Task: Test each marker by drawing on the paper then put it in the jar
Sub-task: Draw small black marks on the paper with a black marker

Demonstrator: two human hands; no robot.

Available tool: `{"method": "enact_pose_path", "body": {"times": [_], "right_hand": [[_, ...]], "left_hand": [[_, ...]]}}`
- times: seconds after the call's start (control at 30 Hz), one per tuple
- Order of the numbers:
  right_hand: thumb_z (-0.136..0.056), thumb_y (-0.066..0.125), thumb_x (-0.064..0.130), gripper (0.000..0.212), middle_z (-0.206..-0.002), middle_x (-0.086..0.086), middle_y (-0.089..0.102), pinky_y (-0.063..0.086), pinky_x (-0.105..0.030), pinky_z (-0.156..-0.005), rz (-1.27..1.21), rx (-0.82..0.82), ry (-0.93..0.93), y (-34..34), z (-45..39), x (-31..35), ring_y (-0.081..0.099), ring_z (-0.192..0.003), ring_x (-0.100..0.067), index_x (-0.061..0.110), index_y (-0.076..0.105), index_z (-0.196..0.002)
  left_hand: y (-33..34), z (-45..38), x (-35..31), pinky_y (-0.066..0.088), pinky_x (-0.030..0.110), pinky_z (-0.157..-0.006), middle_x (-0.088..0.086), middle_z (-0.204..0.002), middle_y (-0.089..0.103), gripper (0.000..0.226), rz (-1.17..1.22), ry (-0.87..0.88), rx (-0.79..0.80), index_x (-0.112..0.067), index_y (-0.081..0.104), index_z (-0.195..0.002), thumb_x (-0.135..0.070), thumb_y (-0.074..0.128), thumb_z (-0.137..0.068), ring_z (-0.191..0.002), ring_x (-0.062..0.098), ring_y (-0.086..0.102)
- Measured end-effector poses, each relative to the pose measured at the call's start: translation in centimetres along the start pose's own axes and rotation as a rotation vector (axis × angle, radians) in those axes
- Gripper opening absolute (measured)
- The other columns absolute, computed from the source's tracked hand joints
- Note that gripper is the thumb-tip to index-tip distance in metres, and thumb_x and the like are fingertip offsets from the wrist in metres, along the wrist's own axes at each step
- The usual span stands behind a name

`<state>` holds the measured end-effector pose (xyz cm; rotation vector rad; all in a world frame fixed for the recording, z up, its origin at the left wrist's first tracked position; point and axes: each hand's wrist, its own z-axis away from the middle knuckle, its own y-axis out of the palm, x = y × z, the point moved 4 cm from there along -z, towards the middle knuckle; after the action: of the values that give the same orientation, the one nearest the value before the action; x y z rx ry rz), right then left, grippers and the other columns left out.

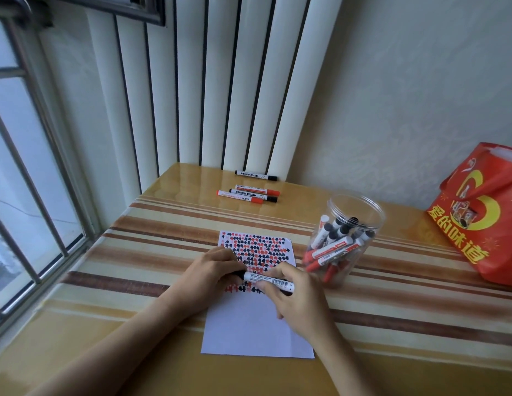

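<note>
Marker (267, 280): lying level above the paper's middle, both hands holding it.
Left hand (210, 270): gripping the black cap end.
Right hand (294, 295): pinching the white barrel.
Paper (254, 327): lying on the desk (134, 295), upper half carrying red and black marks.
Jar (344, 241): standing open, right of paper, holding markers.
Spare markers (250, 194): four lying near the far edge.
Red bag (483, 215): sitting far right.

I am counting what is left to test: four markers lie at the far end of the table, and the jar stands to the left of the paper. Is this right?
Not quite. The four markers do lie at the far end of the table, but the jar stands to the right of the paper, not the left. The head view shows this.
</note>
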<state>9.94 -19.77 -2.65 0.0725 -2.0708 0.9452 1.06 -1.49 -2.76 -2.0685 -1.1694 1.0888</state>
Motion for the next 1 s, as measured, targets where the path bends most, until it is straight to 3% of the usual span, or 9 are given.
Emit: {"method": "enact_pose_path", "body": {"times": [0.17,0.27,0.37,0.5,0.67,0.73,0.8,0.87,1.0], "right_hand": [[-0.096,0.067,0.019,0.006,-0.095,0.008,0.064,0.056,-0.040,-0.064,-0.206,-0.076,-0.058,-1.4,-0.8,1.7,0.069,-0.069,-0.022,0.022,0.062,-0.098],[-0.099,0.064,0.011,0.010,-0.087,-0.001,0.068,0.052,-0.032,-0.057,-0.385,-0.110,-0.018,-2.4,-1.1,2.8,0.070,-0.063,-0.025,0.019,0.058,-0.101],[-0.101,0.067,0.013,0.010,-0.075,-0.001,0.070,0.055,-0.034,-0.053,-0.270,-0.219,-0.109,-4.8,-1.4,4.8,0.072,-0.065,-0.019,0.021,0.061,-0.101],[-0.104,0.063,0.019,0.004,-0.095,0.007,0.072,0.057,-0.032,-0.057,0.032,-0.524,-0.325,-10.9,-2.2,8.1,0.073,-0.078,-0.010,0.019,0.062,-0.108],[-0.106,0.058,0.010,0.012,-0.104,0.003,0.064,0.049,-0.014,-0.070,0.302,-0.794,-0.366,-17.1,-3.9,8.9,0.062,-0.080,-0.009,0.001,0.060,-0.115],[-0.106,0.057,0.009,0.010,-0.099,-0.002,0.064,0.053,-0.024,-0.068,0.402,-0.679,-0.271,-17.4,-5.1,7.8,0.062,-0.080,-0.015,0.002,0.060,-0.112],[-0.107,0.053,0.012,0.011,-0.093,-0.007,0.066,0.052,-0.043,-0.071,0.520,-0.396,-0.087,-16.5,-6.8,5.8,0.065,-0.084,-0.028,0.004,0.061,-0.105],[-0.110,0.045,0.019,0.026,-0.078,-0.004,0.059,0.038,-0.041,-0.069,0.666,-0.148,0.041,-15.1,-7.5,4.2,0.064,-0.085,-0.036,0.006,0.060,-0.094],[-0.112,0.032,0.038,0.045,-0.080,-0.002,0.063,0.037,-0.037,-0.074,0.700,-0.068,0.080,-14.4,-7.8,3.9,0.063,-0.085,-0.033,0.014,0.067,-0.099]], "left_hand": [[0.0,0.0,0.2,0.048,0.028,-0.074,-0.008,-0.091,0.064,0.017,0.048,-0.036,-0.055,-0.018,0.073,-0.104,-0.030,0.065,-0.095,-0.085,0.009,0.058],[-0.1,0.0,0.1,0.045,0.023,-0.076,-0.015,-0.092,0.064,0.027,0.064,-0.045,-0.038,-0.024,0.070,-0.107,-0.045,0.056,-0.100,-0.085,0.002,0.058],[0.2,0.2,0.9,0.043,0.021,-0.086,-0.023,-0.107,0.063,0.032,0.064,-0.134,-0.025,-0.034,0.065,-0.122,-0.052,0.047,-0.102,-0.098,-0.005,0.057],[-0.1,0.4,2.9,0.049,0.035,-0.099,-0.012,-0.129,0.064,0.031,-0.022,-0.259,-0.071,-0.030,0.066,-0.128,-0.039,0.052,-0.102,-0.119,0.004,0.058],[0.4,0.9,4.2,0.020,0.046,-0.123,-0.013,-0.153,0.043,0.054,-0.240,-0.286,0.132,-0.041,0.053,-0.141,-0.061,0.035,-0.093,-0.148,0.008,0.029],[0.7,1.2,4.4,0.009,0.041,-0.124,-0.016,-0.158,0.034,0.063,-0.238,-0.312,0.184,-0.045,0.044,-0.146,-0.068,0.027,-0.090,-0.150,0.005,0.020],[0.8,1.2,4.4,0.006,0.037,-0.123,-0.017,-0.158,0.033,0.064,-0.228,-0.330,0.196,-0.046,0.042,-0.146,-0.069,0.025,-0.089,-0.150,0.003,0.020],[0.7,1.2,4.3,0.006,0.035,-0.123,-0.018,-0.158,0.034,0.059,-0.223,-0.337,0.188,-0.046,0.043,-0.146,-0.066,0.030,-0.091,-0.148,0.002,0.022],[0.6,1.3,4.3,0.007,0.035,-0.124,-0.019,-0.157,0.034,0.049,-0.218,-0.337,0.185,-0.047,0.042,-0.146,-0.057,0.044,-0.098,-0.148,0.000,0.022]]}}
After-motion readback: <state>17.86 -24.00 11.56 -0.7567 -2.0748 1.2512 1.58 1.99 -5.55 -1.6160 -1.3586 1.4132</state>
